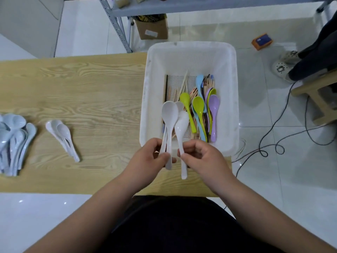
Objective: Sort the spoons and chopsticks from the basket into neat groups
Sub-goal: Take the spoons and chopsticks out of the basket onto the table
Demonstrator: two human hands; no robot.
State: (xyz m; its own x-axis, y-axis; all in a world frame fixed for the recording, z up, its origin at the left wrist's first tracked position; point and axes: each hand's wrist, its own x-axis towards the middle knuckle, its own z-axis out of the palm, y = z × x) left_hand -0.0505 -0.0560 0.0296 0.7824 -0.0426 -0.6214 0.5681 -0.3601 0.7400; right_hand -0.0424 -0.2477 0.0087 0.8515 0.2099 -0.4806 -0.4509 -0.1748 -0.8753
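glossy white floor tiles (273, 106) surround a pale wood-grain table (82, 88), at whose right end sits the white perforated plastic basket (189, 52). inside it lie green, blue and purple plastic spoons (198, 106) on a jumble of wooden chopsticks (180, 88). the left hand (151, 157) pinches the handles of what look like two or three white plastic soup spoons (169, 112), bowls raised over the basket's near edge; the right hand (202, 156) pinches the handle of one more white soup spoon (181, 125) beside them. to the left on the table rest a small nested pile of white spoons (62, 132) and, farther left, a bigger pile of pale blue spoons (16, 136). the step in hand seems to be gathering white spoons; next they likely need nesting together and carrying to the white pile.
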